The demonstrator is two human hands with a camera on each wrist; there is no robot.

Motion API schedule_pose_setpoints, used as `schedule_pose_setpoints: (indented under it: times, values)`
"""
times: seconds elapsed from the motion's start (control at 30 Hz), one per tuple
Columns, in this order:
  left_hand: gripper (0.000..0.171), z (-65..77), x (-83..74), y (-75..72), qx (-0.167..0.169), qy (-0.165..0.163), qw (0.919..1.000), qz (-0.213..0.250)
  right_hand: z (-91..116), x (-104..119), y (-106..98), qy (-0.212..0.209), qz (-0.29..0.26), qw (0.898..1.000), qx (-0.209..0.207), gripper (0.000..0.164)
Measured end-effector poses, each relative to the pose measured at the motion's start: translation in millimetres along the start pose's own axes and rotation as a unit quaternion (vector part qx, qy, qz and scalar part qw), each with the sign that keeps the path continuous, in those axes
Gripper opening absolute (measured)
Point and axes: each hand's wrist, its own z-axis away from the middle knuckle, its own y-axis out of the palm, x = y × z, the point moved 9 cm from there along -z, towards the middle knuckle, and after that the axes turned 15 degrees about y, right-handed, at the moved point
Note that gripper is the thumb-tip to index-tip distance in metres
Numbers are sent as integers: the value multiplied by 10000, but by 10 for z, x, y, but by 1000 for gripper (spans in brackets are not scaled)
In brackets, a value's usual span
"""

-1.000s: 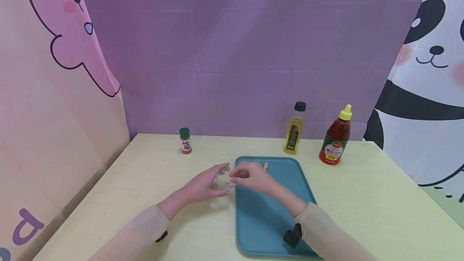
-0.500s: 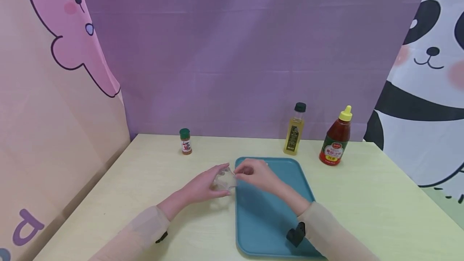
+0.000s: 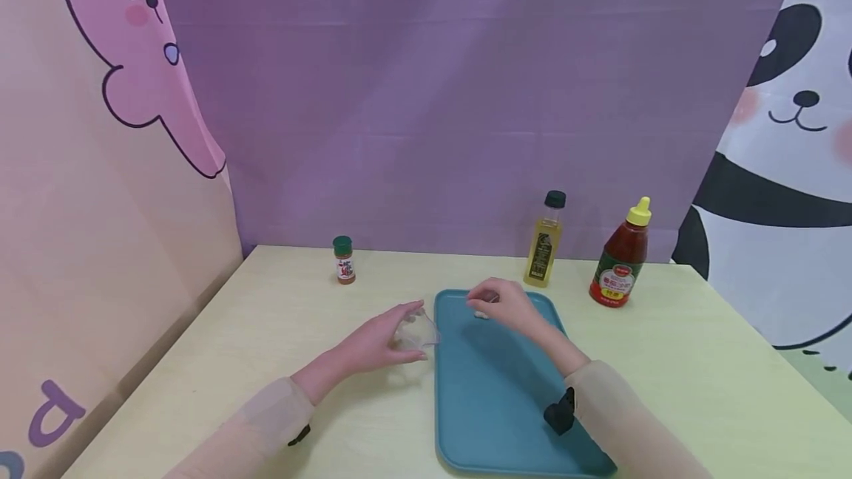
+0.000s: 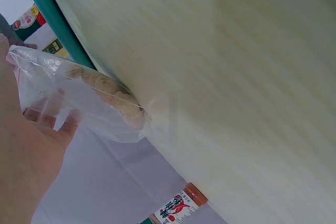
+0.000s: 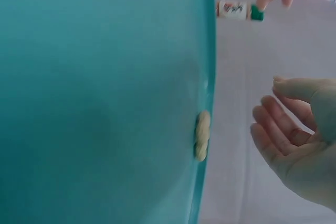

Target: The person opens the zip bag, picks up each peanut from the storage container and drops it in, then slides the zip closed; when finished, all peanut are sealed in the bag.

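Note:
My left hand [image 3: 379, 338] holds a clear plastic bag [image 3: 418, 330] just left of the blue tray [image 3: 492, 412], thumb and fingers curved around it. Through its film in the left wrist view, tan unshelled peanuts [image 4: 113, 93] show at the bottom; their exact count is unclear. My right hand [image 3: 509, 307] hovers above the tray's far part. Its fingers are loosely bent, and the right wrist view shows nothing between thumb and fingers. A pale peanut [image 5: 202, 136] lies against the tray's rim, close below that hand and apart from it.
Behind the hands stand a small green-capped seasoning jar [image 3: 344, 260], an oil bottle [image 3: 544, 246] and a ketchup bottle [image 3: 619, 261] with a yellow nozzle. The purple backdrop [image 3: 426, 131] rises at the table's far edge.
My right hand has moved away from the bag's mouth, right and back over the tray. The left hand stays almost still with the bag.

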Motion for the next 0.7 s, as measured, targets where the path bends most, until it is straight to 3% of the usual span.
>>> schedule_pose_setpoints:
  times: [0.4, 0.7]
  values:
    - [84, -3, -4, 9, 45, -1, 10000, -60, -52, -318, 90, 303, 1011, 9928, 560, 33]
    - [84, -1, 0, 14, 70, -23, 9999, -79, -71, -424, 52, 448, 1054, 9920, 527, 42]
